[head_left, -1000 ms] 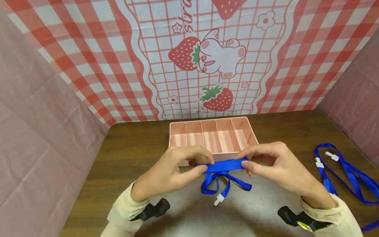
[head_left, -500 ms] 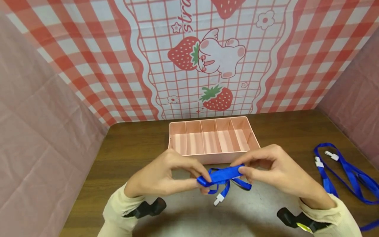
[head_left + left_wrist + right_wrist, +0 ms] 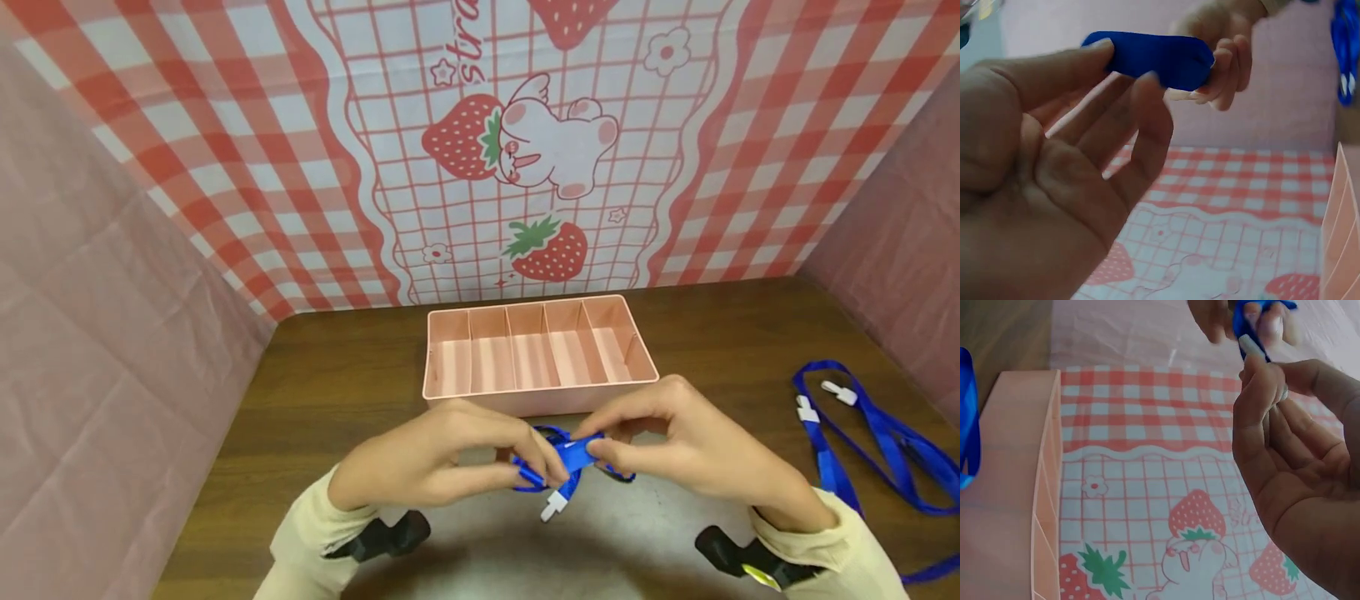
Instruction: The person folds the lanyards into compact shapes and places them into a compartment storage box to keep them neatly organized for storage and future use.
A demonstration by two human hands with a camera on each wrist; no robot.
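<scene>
In the head view my left hand (image 3: 450,458) and right hand (image 3: 682,454) hold a folded blue lanyard (image 3: 576,456) between them, in front of the pink box. The right thumb and fingers pinch its right end. My left fingers and thumb hold the left part, where the band bends over. In the left wrist view the folded band (image 3: 1160,57) appears as a flat, short bundle. A white clip (image 3: 1252,347) shows on it in the right wrist view. Below the hands lie blue loops with a white clip (image 3: 554,505); whether they join the held band I cannot tell.
A pink box (image 3: 540,400) with several compartments stands behind the hands on the brown table (image 3: 300,433). More blue lanyards (image 3: 892,442) with white clips lie at the right. A checked strawberry cloth (image 3: 555,142) hangs behind, and pink cloth (image 3: 112,292) hangs at the left.
The held band was stretched between both hands, then tilted down at the left. Now its left part is folded over, it looks shorter, and the hands are closer together and slightly lower.
</scene>
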